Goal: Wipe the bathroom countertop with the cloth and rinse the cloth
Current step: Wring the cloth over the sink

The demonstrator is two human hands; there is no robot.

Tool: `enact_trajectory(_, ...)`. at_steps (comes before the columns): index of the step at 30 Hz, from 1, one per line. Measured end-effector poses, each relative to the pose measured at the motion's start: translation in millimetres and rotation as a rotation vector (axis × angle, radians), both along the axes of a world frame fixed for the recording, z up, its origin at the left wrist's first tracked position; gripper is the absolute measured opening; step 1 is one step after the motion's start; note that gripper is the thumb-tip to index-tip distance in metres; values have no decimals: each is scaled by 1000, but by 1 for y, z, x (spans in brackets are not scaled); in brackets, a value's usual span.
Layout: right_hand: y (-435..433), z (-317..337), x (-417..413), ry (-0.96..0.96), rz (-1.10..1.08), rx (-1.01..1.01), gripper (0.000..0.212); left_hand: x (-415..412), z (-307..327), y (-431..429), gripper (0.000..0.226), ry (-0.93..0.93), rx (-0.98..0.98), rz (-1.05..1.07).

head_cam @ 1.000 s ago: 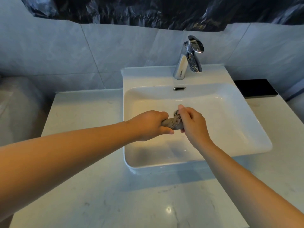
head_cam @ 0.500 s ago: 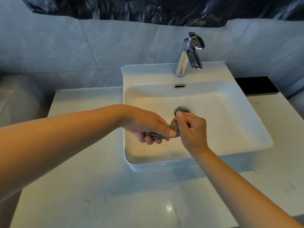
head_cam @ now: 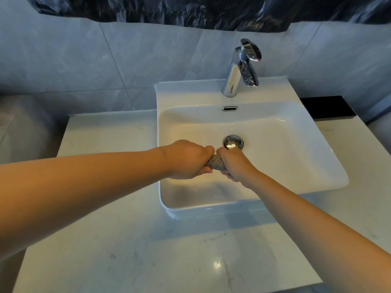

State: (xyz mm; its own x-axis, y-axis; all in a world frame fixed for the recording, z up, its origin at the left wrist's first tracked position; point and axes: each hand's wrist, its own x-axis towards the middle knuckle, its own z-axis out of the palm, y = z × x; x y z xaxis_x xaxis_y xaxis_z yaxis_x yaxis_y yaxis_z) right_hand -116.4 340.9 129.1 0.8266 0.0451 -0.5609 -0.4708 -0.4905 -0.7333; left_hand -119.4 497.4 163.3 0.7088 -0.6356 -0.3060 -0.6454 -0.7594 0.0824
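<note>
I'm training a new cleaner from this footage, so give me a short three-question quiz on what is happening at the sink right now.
1. True or false: the left hand and the right hand both grip the twisted cloth.
2. Where is the cloth held? A over a bucket; B over the sink; C over the floor.
3. Which shiny metal part shows in the sink just beyond the right hand?
Key: 1 true; 2 B; 3 the drain plug.
</note>
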Motion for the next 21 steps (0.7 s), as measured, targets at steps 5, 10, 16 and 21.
enact_trajectory(5,-7,3,-9,251,0,156,29,1,-11,4,35,-49,-57,-52)
enact_trajectory(10,-12,-2,-8,-311,125,-87,38,-8,-11,5,33,26,-179,129)
enact_trajectory(16,-11,-7,-40,-542,11,143,14,-36,-10,37,28,509,-731,634)
enact_trajectory(21,8,-2,-78,-559,44,256,43,-69,-15,61,36,588,-1022,997)
